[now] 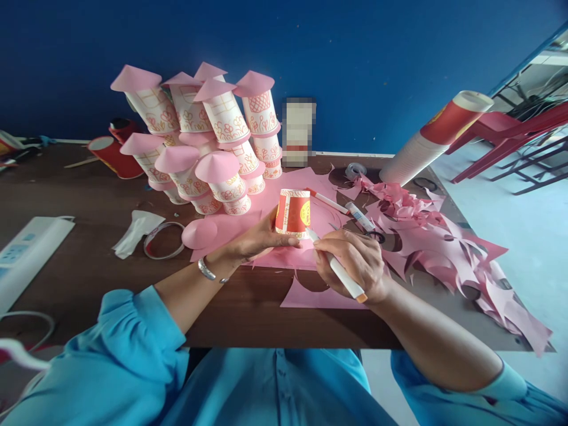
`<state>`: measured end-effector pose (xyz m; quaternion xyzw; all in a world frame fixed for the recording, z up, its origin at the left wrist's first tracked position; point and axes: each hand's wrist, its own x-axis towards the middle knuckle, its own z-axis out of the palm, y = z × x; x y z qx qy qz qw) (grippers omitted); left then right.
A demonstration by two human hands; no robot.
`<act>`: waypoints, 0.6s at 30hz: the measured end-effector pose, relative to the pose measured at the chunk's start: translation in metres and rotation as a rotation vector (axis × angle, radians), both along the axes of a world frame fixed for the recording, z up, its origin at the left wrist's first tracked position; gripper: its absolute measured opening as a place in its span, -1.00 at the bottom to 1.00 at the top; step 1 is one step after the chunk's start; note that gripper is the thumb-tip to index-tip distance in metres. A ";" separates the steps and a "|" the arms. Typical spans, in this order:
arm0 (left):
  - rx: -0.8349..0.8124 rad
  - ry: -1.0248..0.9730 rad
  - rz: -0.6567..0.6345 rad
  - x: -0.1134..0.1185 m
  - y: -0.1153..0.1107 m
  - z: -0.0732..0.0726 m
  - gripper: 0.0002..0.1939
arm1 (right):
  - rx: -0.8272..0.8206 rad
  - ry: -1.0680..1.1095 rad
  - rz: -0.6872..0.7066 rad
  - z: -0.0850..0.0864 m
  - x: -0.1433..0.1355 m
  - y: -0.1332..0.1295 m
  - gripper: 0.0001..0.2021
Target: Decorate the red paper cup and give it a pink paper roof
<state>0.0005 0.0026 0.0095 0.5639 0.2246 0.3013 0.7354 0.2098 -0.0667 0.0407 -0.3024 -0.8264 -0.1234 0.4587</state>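
My left hand (261, 239) is closed around the lower left of a red and white paper cup (293, 213) with a yellow round print. In my right hand (352, 260) is a white marker pen (341, 273) with an orange end. Its tip meets or nearly meets the cup's lower right edge; I cannot tell which. Pink paper (270, 251) lies under both hands. Just behind the cup rest a red and white marker (326, 200) and a glue stick (360, 217). A pink paper cone (199, 235) lies left of my left hand.
Several paper-cup towers (226, 118) with pink cone roofs stand at the back left. A tall leaning stack of cups (437, 136) is at the back right. Pink paper scraps (448, 248) cover the right side. A tape roll (163, 239) and power strip (31, 254) lie left.
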 end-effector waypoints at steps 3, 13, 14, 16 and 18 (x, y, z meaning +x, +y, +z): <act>-0.077 -0.035 -0.002 -0.002 -0.002 -0.002 -0.35 | 0.010 -0.002 0.004 0.002 0.001 0.000 -0.77; -0.053 0.022 0.001 -0.004 0.001 -0.004 -0.26 | -0.012 0.012 0.016 -0.001 0.000 0.000 -0.81; -0.051 0.029 0.003 -0.003 0.002 -0.003 -0.25 | -0.014 0.012 0.016 -0.001 -0.001 0.000 -0.81; -0.049 0.038 0.005 -0.003 0.002 -0.002 -0.23 | -0.014 0.016 0.020 -0.002 -0.002 0.001 -0.81; -0.044 0.046 0.005 -0.002 0.002 -0.001 -0.25 | -0.008 0.024 0.032 -0.003 -0.003 0.001 -0.80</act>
